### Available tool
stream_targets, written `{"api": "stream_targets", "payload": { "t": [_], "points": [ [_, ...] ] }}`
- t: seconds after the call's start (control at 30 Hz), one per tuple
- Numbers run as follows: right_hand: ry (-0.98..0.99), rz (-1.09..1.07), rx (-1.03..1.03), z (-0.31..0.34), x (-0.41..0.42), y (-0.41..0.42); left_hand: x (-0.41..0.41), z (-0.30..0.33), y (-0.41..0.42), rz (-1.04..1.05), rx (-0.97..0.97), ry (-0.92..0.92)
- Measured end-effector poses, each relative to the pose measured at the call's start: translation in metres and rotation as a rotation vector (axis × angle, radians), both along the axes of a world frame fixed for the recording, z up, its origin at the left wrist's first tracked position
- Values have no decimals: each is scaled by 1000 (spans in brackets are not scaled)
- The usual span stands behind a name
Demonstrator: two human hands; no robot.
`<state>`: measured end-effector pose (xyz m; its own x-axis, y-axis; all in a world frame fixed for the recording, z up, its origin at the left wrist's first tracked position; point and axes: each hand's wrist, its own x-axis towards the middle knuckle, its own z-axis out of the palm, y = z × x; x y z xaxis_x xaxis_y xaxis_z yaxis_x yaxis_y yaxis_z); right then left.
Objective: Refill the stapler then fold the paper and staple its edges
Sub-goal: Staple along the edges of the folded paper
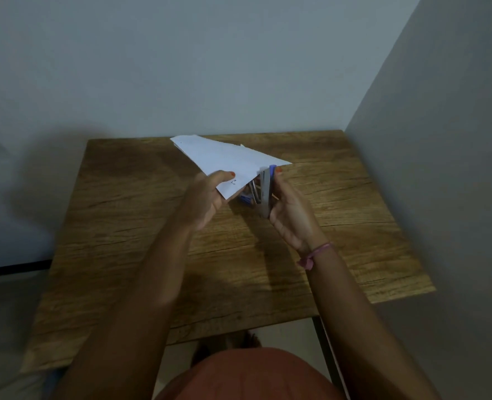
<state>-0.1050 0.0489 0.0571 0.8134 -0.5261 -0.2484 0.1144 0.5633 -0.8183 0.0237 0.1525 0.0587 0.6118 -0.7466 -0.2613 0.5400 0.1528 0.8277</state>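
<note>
A folded white paper [224, 157] is held up above the wooden table [123, 226], slanting away from me. My left hand [207, 197] pinches its near corner, thumb on top. My right hand [291, 209] grips a metal stapler with blue parts [265, 189], held upright at the paper's near right edge. The stapler's jaws sit around that edge; its lower part is partly hidden behind the paper and my fingers.
The table stands in a corner, with a grey wall [239, 67] behind it and another wall [441, 140] close on the right. A dark-edged surface [8, 226] lies to the left. My lap in reddish cloth [253, 376] is at the near edge.
</note>
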Motion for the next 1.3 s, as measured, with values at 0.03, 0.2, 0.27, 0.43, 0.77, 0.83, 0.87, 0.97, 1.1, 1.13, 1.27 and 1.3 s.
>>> {"api": "stream_targets", "payload": {
  "t": [0.03,0.2,0.27,0.43,0.77,0.83,0.87,0.97,1.1,1.13,1.27,1.3],
  "points": [
    [-3,-1,10,-1,0,0,0,0,0,-12,13,-6],
    [-53,-5,86,0,2,-1,2,0,0,-69,37,-82],
    [-66,6,118,0,1,-2,4,0,2,-84,32,-97],
    [-66,58,197,-2,-3,-5,10,-1,4,-100,119,-130],
    [-13,137,182,-9,-4,-8,14,2,2,-104,199,-217],
    [-25,129,191,-11,-3,-9,14,3,2,-119,212,-258],
    [-33,126,191,-12,-3,-10,14,3,1,-123,218,-272],
    [-43,127,187,-13,-4,-12,14,3,0,-132,225,-294],
    [-59,142,185,-12,-5,-13,13,3,-1,-150,215,-338],
    [-61,146,185,-12,-5,-13,14,3,-1,-152,219,-347],
    [-73,137,196,-12,-4,-13,15,1,-1,-158,246,-411],
    [-77,130,206,-11,-3,-13,15,1,0,-163,240,-422]
  ]
}}
